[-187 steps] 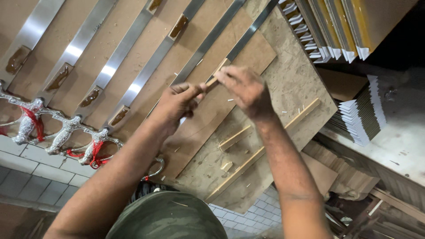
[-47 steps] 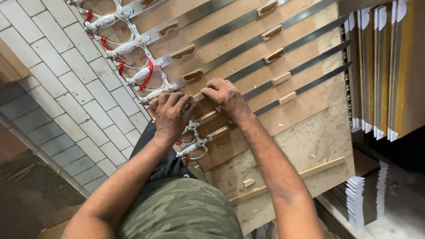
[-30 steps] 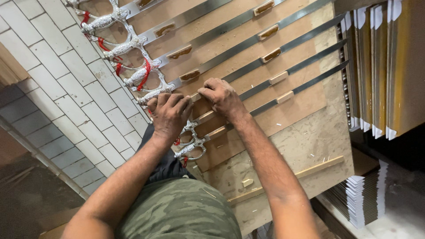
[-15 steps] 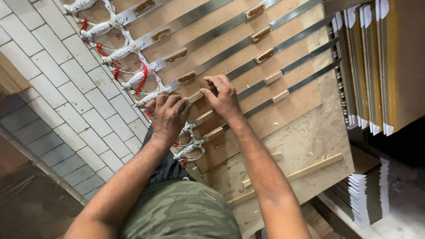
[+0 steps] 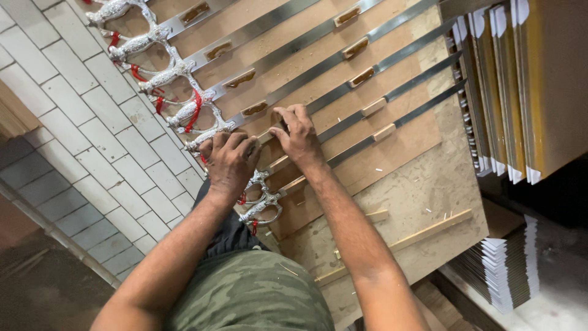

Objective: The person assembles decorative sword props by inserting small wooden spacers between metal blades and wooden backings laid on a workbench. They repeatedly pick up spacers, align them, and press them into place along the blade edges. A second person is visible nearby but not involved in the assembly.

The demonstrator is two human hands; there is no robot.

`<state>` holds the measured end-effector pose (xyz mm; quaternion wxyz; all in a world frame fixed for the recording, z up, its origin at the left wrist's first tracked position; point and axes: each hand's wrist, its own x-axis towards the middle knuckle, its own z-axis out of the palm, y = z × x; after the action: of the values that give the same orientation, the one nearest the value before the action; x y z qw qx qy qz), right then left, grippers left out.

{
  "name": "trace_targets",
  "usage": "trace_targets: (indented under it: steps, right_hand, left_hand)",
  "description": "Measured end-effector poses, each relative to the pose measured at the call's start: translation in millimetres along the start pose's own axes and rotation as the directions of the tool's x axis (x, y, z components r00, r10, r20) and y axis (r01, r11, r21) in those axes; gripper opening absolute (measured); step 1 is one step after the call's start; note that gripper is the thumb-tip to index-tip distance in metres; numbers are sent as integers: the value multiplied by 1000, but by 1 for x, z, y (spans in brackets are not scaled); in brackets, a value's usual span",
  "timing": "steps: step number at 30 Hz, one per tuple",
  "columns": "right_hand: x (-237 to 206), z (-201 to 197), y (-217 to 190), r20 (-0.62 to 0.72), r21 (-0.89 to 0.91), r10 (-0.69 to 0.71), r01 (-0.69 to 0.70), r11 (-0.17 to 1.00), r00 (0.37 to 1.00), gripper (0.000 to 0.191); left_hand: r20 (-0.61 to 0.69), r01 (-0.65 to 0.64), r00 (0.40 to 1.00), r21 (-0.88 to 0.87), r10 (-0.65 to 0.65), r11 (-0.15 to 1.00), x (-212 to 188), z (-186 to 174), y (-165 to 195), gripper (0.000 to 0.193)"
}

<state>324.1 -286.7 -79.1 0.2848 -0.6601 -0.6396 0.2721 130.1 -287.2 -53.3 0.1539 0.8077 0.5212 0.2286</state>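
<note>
Steel blades lie side by side on the wooden board, small blocks spacing them. Our left hand curls closed over a silver hilt while our right hand presses spread fingertips onto its blade, steadying it.

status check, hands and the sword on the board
Left hand gripping silver sword hilt. Right hand pressing steel blade onto wooden board. Neighbouring swords close alongside, nothing across the blade.
</note>
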Motion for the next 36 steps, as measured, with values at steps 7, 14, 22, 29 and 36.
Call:
trace_targets:
  steps: [7, 14, 22, 29, 36]
  right_hand:
    - [2, -6, -5, 23, 34, 55, -56, 998, 998, 55]
    - [-4, -31, -2, -175, 172, 157, -127, 977, 972, 47]
    - [32, -117, 48, -532, -239, 67, -225, 945, 844, 103]
    - [55, -141, 64, -365, -270, 140, -249, 930, 920, 115]
    - [18, -126, 45, -411, -135, 70, -137, 981, 909, 111]
  left_hand:
    - [6, -6, 1000, 4, 6, 1000, 1, 2, 1, 18]
    - [80, -6, 997, -39, 9, 999, -4, 5, 2, 43]
    - [81, -41, 995, -149, 54, 988, 11, 6, 22, 67]
    - [47, -96, 993, -266, 112, 959, 58, 36, 62, 47]
    - [180, 96, 984, -492, -6, 865, 107, 74, 105, 39]
